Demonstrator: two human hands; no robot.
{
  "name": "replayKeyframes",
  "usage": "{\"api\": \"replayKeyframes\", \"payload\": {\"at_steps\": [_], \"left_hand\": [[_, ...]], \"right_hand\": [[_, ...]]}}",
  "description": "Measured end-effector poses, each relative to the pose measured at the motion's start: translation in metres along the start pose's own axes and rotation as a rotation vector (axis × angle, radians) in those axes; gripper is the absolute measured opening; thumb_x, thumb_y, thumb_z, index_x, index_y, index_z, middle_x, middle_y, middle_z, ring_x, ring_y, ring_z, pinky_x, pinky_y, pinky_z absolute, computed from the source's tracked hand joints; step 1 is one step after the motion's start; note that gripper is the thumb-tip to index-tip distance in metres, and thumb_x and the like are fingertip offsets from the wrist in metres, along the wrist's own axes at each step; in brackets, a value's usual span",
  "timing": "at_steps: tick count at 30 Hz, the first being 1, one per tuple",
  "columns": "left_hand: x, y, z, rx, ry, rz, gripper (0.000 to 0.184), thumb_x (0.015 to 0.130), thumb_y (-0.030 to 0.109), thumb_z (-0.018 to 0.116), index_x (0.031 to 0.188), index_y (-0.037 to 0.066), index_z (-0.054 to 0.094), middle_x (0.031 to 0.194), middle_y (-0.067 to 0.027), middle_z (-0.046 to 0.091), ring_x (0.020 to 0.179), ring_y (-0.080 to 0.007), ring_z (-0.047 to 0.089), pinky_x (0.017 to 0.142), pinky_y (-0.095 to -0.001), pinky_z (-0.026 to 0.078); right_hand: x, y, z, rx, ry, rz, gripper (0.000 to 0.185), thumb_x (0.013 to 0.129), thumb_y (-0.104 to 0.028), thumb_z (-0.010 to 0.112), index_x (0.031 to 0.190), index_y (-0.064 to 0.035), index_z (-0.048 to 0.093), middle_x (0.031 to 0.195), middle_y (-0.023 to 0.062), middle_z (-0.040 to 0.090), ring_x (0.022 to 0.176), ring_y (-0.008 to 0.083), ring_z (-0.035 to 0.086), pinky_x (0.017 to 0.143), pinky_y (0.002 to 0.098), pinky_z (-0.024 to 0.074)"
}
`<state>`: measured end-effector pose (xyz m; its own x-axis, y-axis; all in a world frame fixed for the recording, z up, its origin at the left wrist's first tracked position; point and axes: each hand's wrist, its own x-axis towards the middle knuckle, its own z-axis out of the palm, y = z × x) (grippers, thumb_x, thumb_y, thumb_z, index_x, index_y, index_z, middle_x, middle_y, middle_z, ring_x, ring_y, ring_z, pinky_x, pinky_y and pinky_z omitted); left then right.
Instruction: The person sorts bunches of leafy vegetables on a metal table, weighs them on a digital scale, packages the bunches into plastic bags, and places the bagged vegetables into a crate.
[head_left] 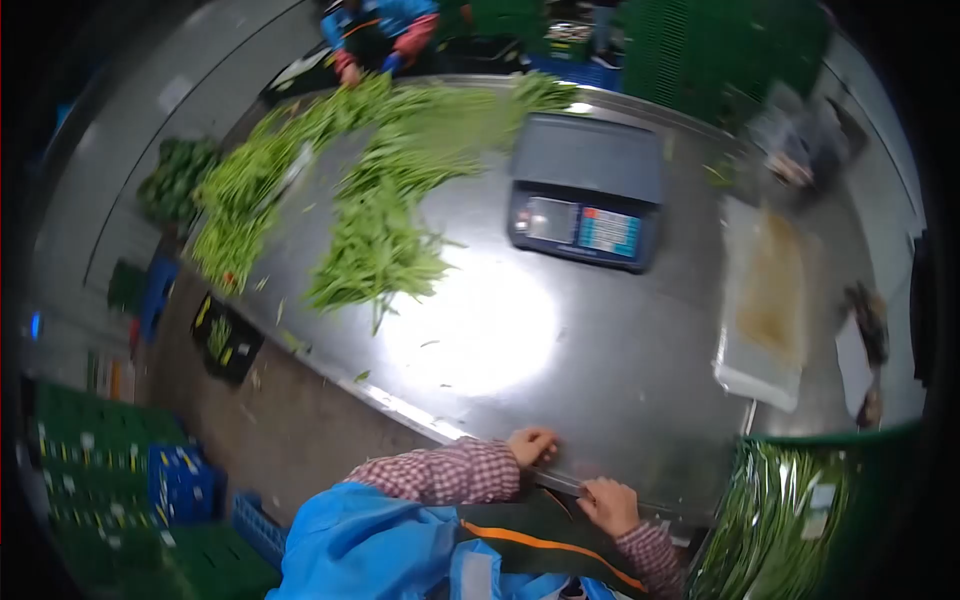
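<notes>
At the near edge of the steel table [620,400], my left hand [533,447] rests with its fingers loosely curled and nothing visible in them. Just right of it, my right hand [610,505] lies at the same edge, its fingers bent together and no object showing. Beyond my hands stands a dark scale [588,160] with a flat platform and a display panel facing me. Loose leafy green stalks [380,250] are heaped left of the scale. A longer pile of greens [240,200] runs along the far left edge.
A stack of clear plastic bags [765,300] lies on the right. A green crate [870,450] at lower right holds bagged greens [770,520]. Across the table, another person's hands [365,72] touch the greens. Green crates [110,480] and a blue crate [183,485] stand at lower left.
</notes>
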<state>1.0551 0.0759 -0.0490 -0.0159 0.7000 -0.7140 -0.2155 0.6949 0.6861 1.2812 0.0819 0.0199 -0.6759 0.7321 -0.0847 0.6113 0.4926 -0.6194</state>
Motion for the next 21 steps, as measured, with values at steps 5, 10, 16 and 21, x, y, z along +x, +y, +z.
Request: {"api": "replayKeyframes", "payload": {"at_steps": [5, 10, 16, 21], "left_hand": [[-0.033, 0.005, -0.164, -0.029, 0.653, 0.331, 0.032, 0.087, 0.021, 0.054, 0.109, -0.001, 0.052, 0.098, -0.0128, 0.059, 0.086, -0.0172, 0.057, 0.075, -0.0284, 0.047], [0.002, 0.067, -0.291, 0.431, 1.105, 0.359, 0.068, 0.073, 0.035, 0.066, 0.122, -0.005, 0.04, 0.115, -0.0235, 0.049, 0.109, -0.037, 0.043, 0.093, -0.043, 0.036], [0.056, 0.156, -0.328, 0.618, 0.943, 0.088, 0.084, 0.077, 0.043, 0.062, 0.133, -0.005, 0.02, 0.109, -0.0211, 0.05, 0.101, -0.0306, 0.048, 0.086, -0.0414, 0.04], [0.053, 0.123, -0.362, -0.753, 0.926, 0.758, 0.037, 0.094, 0.018, 0.035, 0.127, 0.004, 0.028, 0.077, -0.0099, 0.053, 0.055, -0.0151, 0.052, 0.051, -0.0255, 0.046]], "right_hand": [[0.159, -0.043, -0.035, 0.236, -0.143, 0.02, 0.027, 0.081, -0.015, 0.06, 0.104, -0.0024, 0.057, 0.074, 0.007, 0.059, 0.063, 0.0148, 0.056, 0.058, 0.027, 0.0456], [0.386, -0.1, 0.015, 0.297, 0.033, -0.062, 0.031, 0.083, -0.022, 0.056, 0.106, -0.0016, 0.056, 0.09, 0.0129, 0.062, 0.08, 0.0202, 0.059, 0.07, 0.0298, 0.0461], [0.508, -0.15, 0.11, 0.062, 0.035, 0.104, 0.034, 0.079, -0.022, 0.056, 0.107, -0.0012, 0.055, 0.092, 0.0159, 0.062, 0.084, 0.0247, 0.06, 0.076, 0.0342, 0.046], [0.556, -0.106, 0.096, 0.068, 0.176, 0.091, 0.033, 0.08, -0.019, 0.055, 0.107, -0.0003, 0.055, 0.091, 0.0169, 0.062, 0.084, 0.0268, 0.061, 0.076, 0.0353, 0.0469]]}}
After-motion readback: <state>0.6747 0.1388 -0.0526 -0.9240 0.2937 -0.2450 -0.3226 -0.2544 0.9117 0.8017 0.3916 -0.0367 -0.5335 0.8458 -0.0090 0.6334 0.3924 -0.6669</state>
